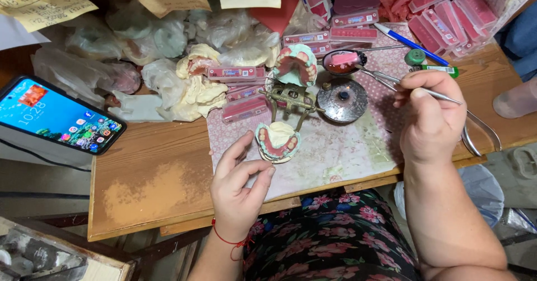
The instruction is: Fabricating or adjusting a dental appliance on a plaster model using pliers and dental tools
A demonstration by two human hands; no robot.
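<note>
Near the front edge of the wooden workbench (151,186), the left hand (238,188) hovers with thumb and forefinger pinched together and the other fingers loosely curled; whether something tiny sits between the tips cannot be told. Just beside its fingertips, to the right, lies the lower denture model (278,141), a pale plaster cast carrying pink wax and a curved row of small teeth, resting on the patterned pink mat (335,152). To the right, the right hand (429,118) is closed around a thin metal wax instrument (444,97), whose shaft runs out to the right past the knuckles. Just beyond the lower model stands a brass-coloured articulator (291,97), and on its far side leans the upper denture model (296,64), again pink wax with teeth on a greenish-white cast. Right of the articulator sits a round metal burner (342,99), with a small bowl of red wax (342,61) farther off. Pink cards of artificial teeth (442,18) crowd the far right corner, plaster casts in plastic bags (168,51) fill the far left, and a smartphone (59,116) with a lit screen lies at the left edge.
</note>
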